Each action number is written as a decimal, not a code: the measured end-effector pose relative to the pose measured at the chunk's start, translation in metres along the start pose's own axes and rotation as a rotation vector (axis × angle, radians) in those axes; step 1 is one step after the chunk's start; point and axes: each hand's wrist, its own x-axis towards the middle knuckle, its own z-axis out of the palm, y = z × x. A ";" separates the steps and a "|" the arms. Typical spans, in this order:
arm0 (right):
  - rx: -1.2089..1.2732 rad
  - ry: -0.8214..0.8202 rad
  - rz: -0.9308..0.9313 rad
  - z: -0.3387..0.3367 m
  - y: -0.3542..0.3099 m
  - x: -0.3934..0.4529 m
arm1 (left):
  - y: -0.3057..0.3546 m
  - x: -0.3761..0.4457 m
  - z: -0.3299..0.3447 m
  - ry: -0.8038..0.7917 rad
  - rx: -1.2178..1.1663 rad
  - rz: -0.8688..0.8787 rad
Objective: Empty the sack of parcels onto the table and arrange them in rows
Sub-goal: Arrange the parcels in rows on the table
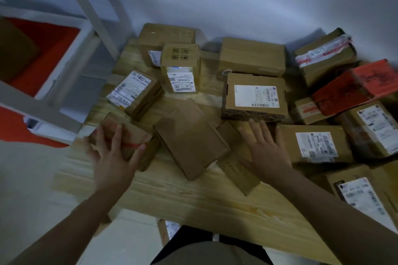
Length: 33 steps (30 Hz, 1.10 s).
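Observation:
Several cardboard parcels lie scattered on a light wooden table (193, 204). My left hand (112, 153) grips a small brown box with red tape (127, 135) at the table's left edge, fingers spread over its top. My right hand (267, 148) hovers open, fingers straight, over a flat thin box (239, 170), just in front of a labelled box (255, 97). Between my hands lies a plain brown box (191, 137), tilted. Other labelled boxes stand behind, one upright (181, 69). No sack is visible.
A heap of parcels fills the right side, including a red-wrapped packet (353, 86) and a taped box (325, 54). A white metal rack (71, 34) with orange panels stands at left. One parcel (170, 230) lies on the floor under the table's near edge. The wall is behind.

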 end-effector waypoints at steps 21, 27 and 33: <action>0.005 0.226 -0.239 0.017 -0.039 -0.032 | 0.002 -0.044 0.012 0.044 -0.025 0.093; 0.085 0.316 -0.254 0.038 -0.041 -0.083 | -0.013 -0.108 0.022 0.059 -0.101 0.046; 0.243 0.286 -0.245 0.073 -0.057 -0.136 | -0.035 -0.204 0.046 -0.036 -0.151 -0.045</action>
